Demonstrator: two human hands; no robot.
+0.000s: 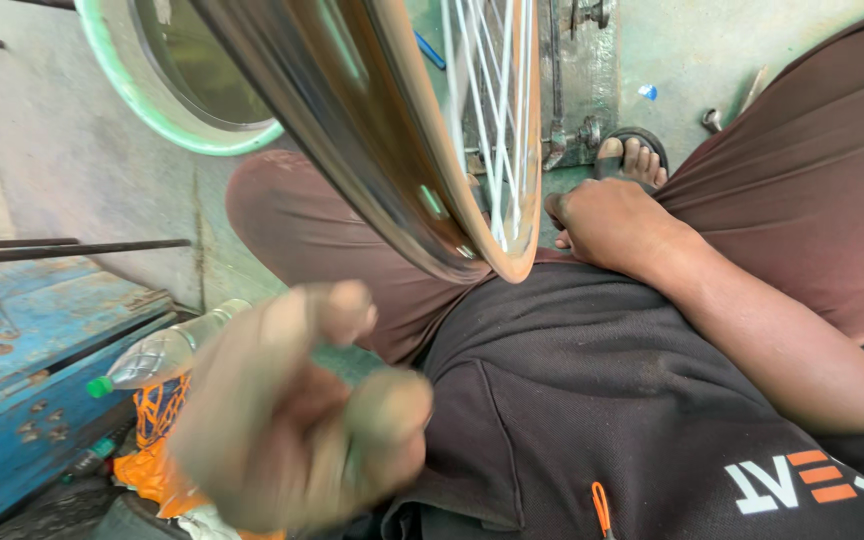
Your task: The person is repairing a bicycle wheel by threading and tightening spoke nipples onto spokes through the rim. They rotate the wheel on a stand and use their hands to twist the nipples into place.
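Head camera looks down past a bicycle wheel rim (422, 190) that stands tilted between the person's knees, its white spokes (492, 110) fanning up toward the top edge. Behind it, at upper left, a pale green ring (142, 100) leans against the concrete floor. To the left lies a blue metal frame (22, 350), rusted in spots, with a dark rod (62, 248) above it. A clear plastic bottle (167, 350) with a green cap lies just beside an orange net bag (157, 415). Ahead, near a green metal fixture (577, 80), a sandalled foot (632, 155) rests on the floor (a small bolt or fitting lies near it, too small to tell).

Left hand (297, 410) is raised close to the lens and heavily blurred, so it covers part of the bottle and the lap; its fingers (387, 405) curl inward loosely, and whether they grip anything cannot be told. It is well apart from the rim, below it.

Right hand (607, 220) lies knuckles-up just beside the rim's lower edge, the forearm running back across the dark shirt; its fingers tuck down out of sight behind the rim, so contact and grip cannot be told.
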